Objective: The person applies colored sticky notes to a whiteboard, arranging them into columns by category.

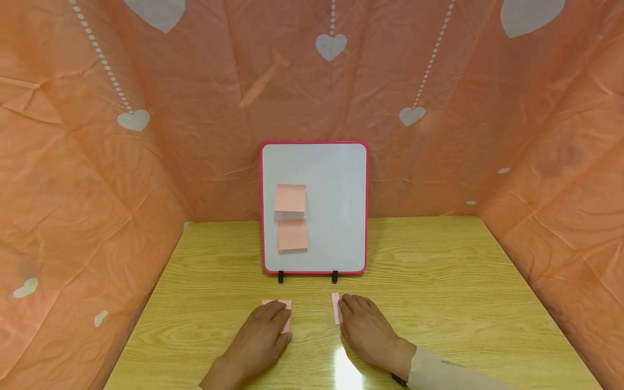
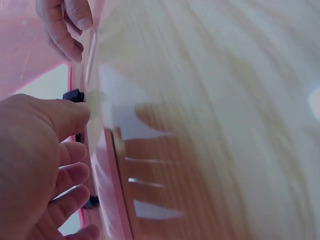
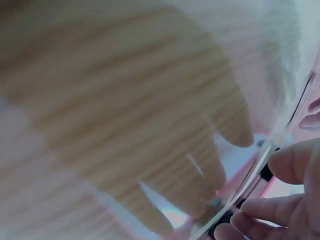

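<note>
While the left hand (image 1: 263,330) is lying flat on a note (image 1: 278,314) and the right hand (image 1: 365,327), fingers apparently spread, is touching another (image 1: 335,307), sliding palms are risking creases.

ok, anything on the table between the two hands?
Nothing: in the head view only bare wooden table separates the left hand from the right hand. Each hand rests on its own pink sticky note, left, right.
</note>
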Demonstrator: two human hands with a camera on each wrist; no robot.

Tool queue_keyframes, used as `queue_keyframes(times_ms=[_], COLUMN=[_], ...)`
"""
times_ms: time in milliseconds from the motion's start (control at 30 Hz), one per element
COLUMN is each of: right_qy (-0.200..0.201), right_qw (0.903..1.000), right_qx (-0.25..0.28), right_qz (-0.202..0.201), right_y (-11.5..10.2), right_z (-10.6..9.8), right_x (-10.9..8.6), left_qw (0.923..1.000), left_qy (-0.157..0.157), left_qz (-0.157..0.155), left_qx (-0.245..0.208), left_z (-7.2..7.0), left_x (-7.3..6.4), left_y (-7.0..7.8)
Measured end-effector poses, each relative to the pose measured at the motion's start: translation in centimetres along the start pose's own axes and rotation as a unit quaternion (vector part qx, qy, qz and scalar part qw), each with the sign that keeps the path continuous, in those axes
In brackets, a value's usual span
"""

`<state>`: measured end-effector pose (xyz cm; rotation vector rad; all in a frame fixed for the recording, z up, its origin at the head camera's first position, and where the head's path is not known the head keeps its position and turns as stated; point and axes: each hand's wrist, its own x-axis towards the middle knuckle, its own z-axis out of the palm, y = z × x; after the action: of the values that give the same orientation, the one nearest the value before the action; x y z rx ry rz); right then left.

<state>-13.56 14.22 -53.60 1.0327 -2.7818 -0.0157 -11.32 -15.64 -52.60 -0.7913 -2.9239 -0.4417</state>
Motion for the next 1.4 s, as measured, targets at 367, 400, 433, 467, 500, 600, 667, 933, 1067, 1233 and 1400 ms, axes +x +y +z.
queue_keyframes(times_ms=[367, 400, 433, 467, 500, 600, 667, 933, 1067, 1233, 1400], right_qy=[0.009, 0.002, -0.005, -0.013, -0.019, -0.031, -0.033, -0.025, 0.007, 0.05, 0.051], right_qw=[0.9999, 0.9999, 0.9998, 0.9996, 0.9993, 0.9988, 0.9988, 0.9994, 0.9996, 0.9912, 0.9775], right_qx=[0.008, 0.013, 0.018, 0.023, 0.027, 0.032, 0.03, 0.02, 0.001, -0.051, -0.115], right_qz=[0.002, 0.005, 0.008, 0.012, 0.016, 0.023, 0.023, 0.013, -0.027, -0.112, -0.17], right_y=[2.2, 2.2, 2.2, 2.1, 2.1, 1.9, 1.8, 1.8, 2.1, 2.4, 2.4], right_z=[-0.2, -0.3, -0.3, -0.4, -0.4, -0.6, -0.6, -0.5, -0.3, -0.1, 0.0], right_x=[-1.5, -1.6, -1.6, -1.7, -1.8, -1.8, -1.7, -1.6, -1.4, -0.7, 0.2], left_qw=[0.9945, 0.993, 0.9911, 0.9888, 0.9866, 0.9793, 0.9749, 0.9671, 0.9647, 0.9645, 0.9626], left_qy=[-0.07, -0.076, -0.082, -0.087, -0.095, -0.116, -0.131, -0.172, -0.191, -0.195, -0.193], left_qz=[0.075, 0.088, 0.101, 0.115, 0.126, 0.153, 0.163, 0.165, 0.161, 0.159, 0.168], left_qx=[0.02, 0.024, 0.029, 0.036, 0.042, 0.063, 0.078, 0.088, 0.084, 0.081, 0.089], left_z=[0.9, 1.0, 1.1, 1.2, 1.2, 1.6, 1.8, 1.9, 1.8, 1.9, 2.2], left_x=[3.4, 3.7, 4.0, 4.4, 4.7, 5.6, 6.2, 7.9, 8.3, 8.6, 8.7], left_y=[2.6, 2.7, 2.7, 2.7, 2.7, 2.5, 2.4, 2.0, 2.1, 2.2, 2.2])
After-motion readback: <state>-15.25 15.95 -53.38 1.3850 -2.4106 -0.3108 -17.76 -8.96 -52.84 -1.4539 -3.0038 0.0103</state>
